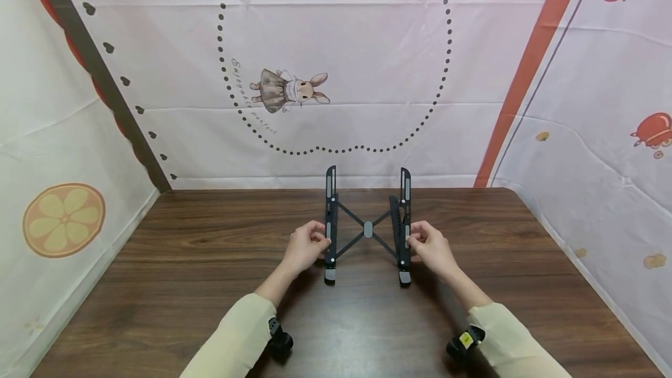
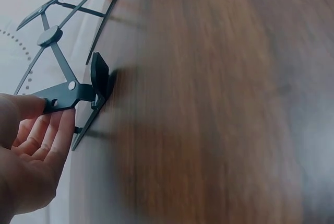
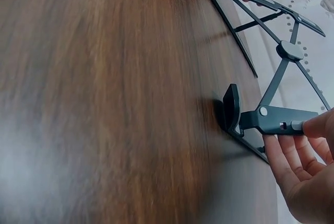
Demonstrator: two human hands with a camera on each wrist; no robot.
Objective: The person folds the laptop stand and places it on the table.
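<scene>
A black folding laptop stand (image 1: 368, 229) is spread on the table, its two side rails joined by crossed bars with a grey oval hub in the middle. My left hand (image 1: 306, 247) pinches the left rail between thumb and fingers. On the opposite side my right hand (image 1: 431, 248) pinches the right rail the same way. In the left wrist view the left thumb lies on top of the rail (image 2: 60, 97) with the fingers beneath. The right wrist view shows the right thumb on the other rail (image 3: 282, 119), beside an upturned front lip (image 3: 231, 106).
The brown wood-grain table (image 1: 184, 284) reaches back to a printed cloth (image 1: 367, 74) hung behind it and along both sides. A small black wrist camera (image 1: 280, 338) is strapped on the left forearm, another (image 1: 464, 342) on the right.
</scene>
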